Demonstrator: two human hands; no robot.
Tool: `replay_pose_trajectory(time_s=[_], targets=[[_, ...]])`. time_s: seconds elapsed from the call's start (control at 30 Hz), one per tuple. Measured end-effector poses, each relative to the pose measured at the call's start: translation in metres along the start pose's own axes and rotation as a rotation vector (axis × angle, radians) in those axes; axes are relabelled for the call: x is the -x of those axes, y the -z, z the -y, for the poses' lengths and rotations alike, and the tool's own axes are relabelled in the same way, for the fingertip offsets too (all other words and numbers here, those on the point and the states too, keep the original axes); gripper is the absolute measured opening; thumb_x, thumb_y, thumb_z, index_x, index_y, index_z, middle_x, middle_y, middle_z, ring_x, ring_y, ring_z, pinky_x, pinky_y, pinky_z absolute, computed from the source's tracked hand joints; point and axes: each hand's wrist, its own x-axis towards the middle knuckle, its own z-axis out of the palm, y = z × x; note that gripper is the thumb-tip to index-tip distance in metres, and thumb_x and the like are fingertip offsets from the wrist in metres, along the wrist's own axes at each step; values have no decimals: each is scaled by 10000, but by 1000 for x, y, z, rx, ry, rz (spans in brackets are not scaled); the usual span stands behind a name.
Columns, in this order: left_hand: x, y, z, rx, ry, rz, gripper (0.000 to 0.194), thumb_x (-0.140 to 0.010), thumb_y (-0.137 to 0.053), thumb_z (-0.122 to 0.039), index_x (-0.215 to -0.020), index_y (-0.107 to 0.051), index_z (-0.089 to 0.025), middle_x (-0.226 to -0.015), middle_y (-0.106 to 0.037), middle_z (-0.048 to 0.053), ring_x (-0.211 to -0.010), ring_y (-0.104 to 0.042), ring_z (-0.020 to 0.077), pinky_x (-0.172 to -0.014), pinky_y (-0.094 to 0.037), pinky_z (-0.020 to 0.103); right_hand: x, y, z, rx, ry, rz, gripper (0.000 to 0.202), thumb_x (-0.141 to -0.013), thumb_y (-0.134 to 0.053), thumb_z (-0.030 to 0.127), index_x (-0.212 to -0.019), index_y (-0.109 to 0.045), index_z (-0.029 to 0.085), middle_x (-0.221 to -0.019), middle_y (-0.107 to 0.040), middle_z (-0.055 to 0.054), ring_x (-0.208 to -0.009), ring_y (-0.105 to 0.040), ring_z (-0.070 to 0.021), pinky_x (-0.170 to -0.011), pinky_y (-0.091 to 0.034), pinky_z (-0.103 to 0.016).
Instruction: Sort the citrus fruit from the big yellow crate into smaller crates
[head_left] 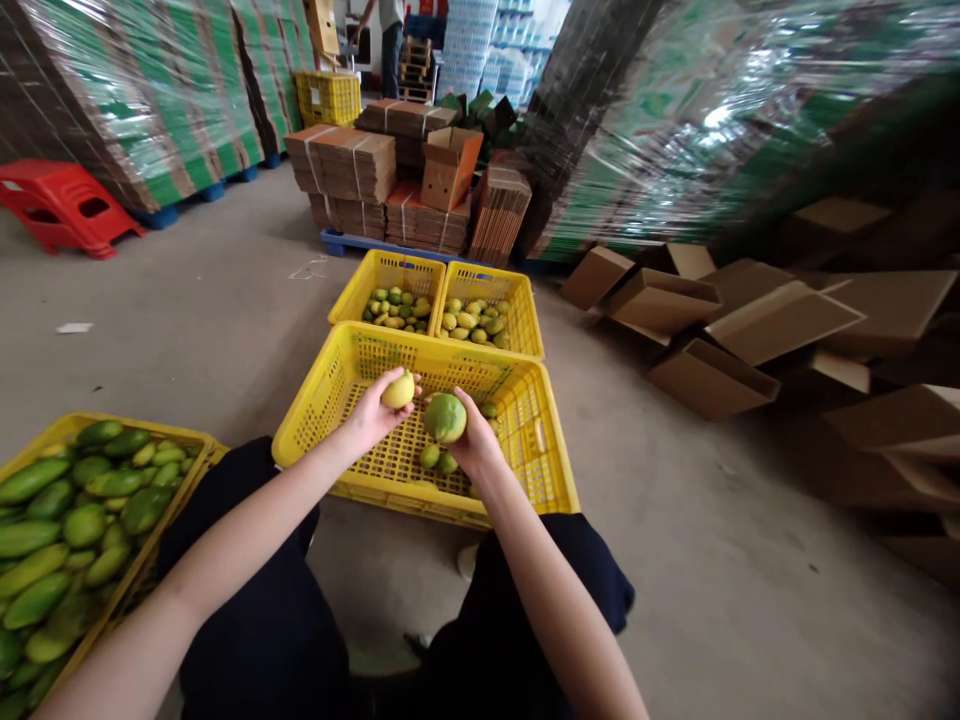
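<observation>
My left hand (373, 412) is closed round a small yellow fruit (398, 390), over the left half of a large yellow crate (304, 405). Just to the right, my right hand (474, 437) holds a bigger green fruit (445, 418) above the same crate. The two fruits are close together but apart. Several green fruits (430, 456) lie in the right part of this crate, partly hidden by my right hand. Two smaller yellow crates stand behind it, one with green and yellow fruits (397, 308), the other with yellowish ones (466, 320).
A yellow crate full of long green fruits (84, 525) stands at the left. Folded cartons (345, 165) are stacked on a blue pallet ahead. Open cardboard boxes (712, 375) lie at the right. A red stool (64, 205) is at the far left; a person (391, 45) stands behind.
</observation>
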Motion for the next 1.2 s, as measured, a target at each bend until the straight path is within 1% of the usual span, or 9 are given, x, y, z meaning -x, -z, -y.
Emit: replay_pose_trajectory(time_s=[0.1,0.2,0.43,0.6,0.73,0.87,1.0,1.1,1.2], targets=[[0,1,2,-36,-88,41,91,-811,-677,-181,-801,-605,-125,-708,-658,29,-435,-493,36,-390,-392,131,2,0,0,-16,-13,18,227,-844,-642,414,-833,-652,188,-707,-728,-36,-639,-683,-199,-619,-610,-348],[-3,4,3,-32,-115,-11,127,-866,-610,-252,-831,-609,-130,-719,-663,26,-411,-490,41,-363,-378,139,3,2,4,-47,6,20,210,-788,-708,398,-829,-629,208,-718,-720,-18,-611,-668,-189,-609,-606,-355],[-2,2,1,-42,41,-83,384,-1007,-366,-321,-999,-665,-80,-569,-623,46,-363,-476,75,-341,-364,150,-1,7,2,-197,-42,-181,111,-762,-658,299,-765,-587,214,-608,-661,3,-551,-638,-168,-516,-566,-299],[0,0,3,-12,93,-116,343,-1013,-338,-245,-1112,-626,-86,-662,-690,102,-482,-628,140,-429,-492,185,-10,10,-7,-231,38,-295,103,-806,-626,331,-840,-581,245,-664,-692,32,-599,-675,-167,-529,-572,-290],[-2,-1,3,-2,74,-101,251,-988,-443,-262,-958,-627,-93,-667,-687,92,-503,-646,145,-451,-529,197,-9,7,-9,-209,40,-211,195,-784,-719,371,-846,-590,240,-668,-689,36,-597,-664,-160,-564,-600,-293],[-4,1,3,-67,22,-112,60,-879,-576,-127,-828,-608,-120,-629,-668,34,-423,-587,90,-409,-471,146,1,-3,-6,-217,26,-165,177,-712,-761,226,-785,-601,216,-638,-668,46,-545,-625,-126,-550,-592,-250],[-2,4,3,-71,66,-91,204,-894,-531,-255,-769,-621,-123,-599,-664,59,-456,-623,137,-461,-526,216,10,-10,0,-254,71,-260,124,-711,-709,191,-741,-592,219,-585,-640,58,-491,-591,-122,-487,-555,-238],[-3,7,3,-73,77,-93,348,-908,-441,-326,-698,-624,-117,-534,-623,74,-447,-597,142,-450,-496,222,11,-10,4,-291,104,-378,67,-791,-615,240,-732,-586,223,-557,-629,55,-477,-587,-122,-418,-481,-208],[-7,9,4,-80,35,-73,378,-898,-376,-291,-716,-647,-101,-513,-593,67,-389,-514,119,-372,-380,199,11,-8,6,-280,18,-324,221,-890,-451,302,-762,-606,210,-596,-668,-7,-536,-633,-151,-423,-464,-212]])
